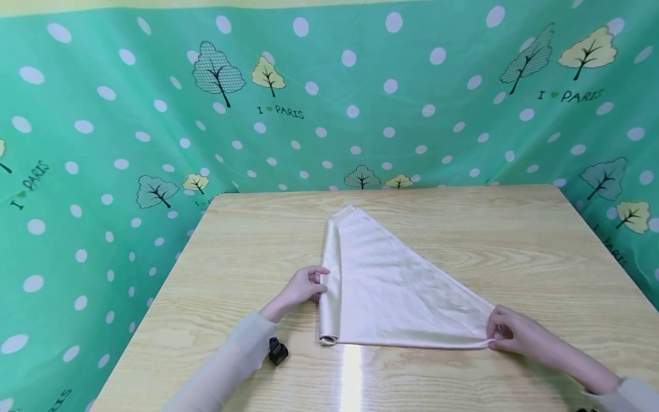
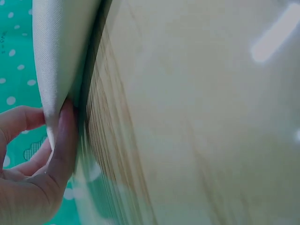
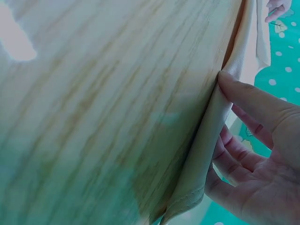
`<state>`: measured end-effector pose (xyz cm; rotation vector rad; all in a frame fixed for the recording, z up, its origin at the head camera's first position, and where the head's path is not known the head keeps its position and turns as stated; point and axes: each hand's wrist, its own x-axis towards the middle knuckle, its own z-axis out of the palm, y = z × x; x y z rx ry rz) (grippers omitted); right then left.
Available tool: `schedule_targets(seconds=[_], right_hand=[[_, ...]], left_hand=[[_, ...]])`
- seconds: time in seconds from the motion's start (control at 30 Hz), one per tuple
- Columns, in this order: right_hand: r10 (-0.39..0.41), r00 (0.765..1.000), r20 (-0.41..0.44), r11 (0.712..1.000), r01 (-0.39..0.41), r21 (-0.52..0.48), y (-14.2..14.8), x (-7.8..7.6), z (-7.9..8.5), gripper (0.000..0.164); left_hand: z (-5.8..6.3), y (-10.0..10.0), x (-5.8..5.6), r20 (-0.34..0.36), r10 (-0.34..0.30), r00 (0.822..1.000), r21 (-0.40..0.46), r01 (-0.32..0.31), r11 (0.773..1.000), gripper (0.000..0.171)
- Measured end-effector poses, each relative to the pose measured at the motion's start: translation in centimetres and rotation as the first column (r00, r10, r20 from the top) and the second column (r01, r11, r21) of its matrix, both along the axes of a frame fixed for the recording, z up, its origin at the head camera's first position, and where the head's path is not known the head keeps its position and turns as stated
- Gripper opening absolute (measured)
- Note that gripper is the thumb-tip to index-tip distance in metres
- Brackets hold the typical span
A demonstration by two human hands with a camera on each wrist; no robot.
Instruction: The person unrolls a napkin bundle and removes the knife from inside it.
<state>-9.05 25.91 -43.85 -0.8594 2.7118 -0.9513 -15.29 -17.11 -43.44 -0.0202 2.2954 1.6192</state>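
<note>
head view: left hand [image 1: 301,286] fingers [image 1: 316,270] pinch the cloth [image 1: 407,286] at its left-side roll [image 1: 331,309], right hand [image 1: 522,335] fingers its right corner [image 1: 480,337], so uneven tugging could skew the roll.

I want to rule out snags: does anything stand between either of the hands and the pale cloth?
Nothing visible does. The left hand directly holds the rolled edge of the cloth, and the right hand pinches its opposite end. Between the hands, only slightly creased cloth shows.
</note>
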Motion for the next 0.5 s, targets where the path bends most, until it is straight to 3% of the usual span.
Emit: schedule_targets(seconds=[0.5], right_hand=[[0.009, 1.000, -0.012, 1.000, -0.009, -0.016, 0.14, -0.02, -0.12, 0.024]], left_hand=[[0.14, -0.40, 0.08, -0.022, 0.036, 0.999, -0.072, -0.037, 0.997, 0.042]])
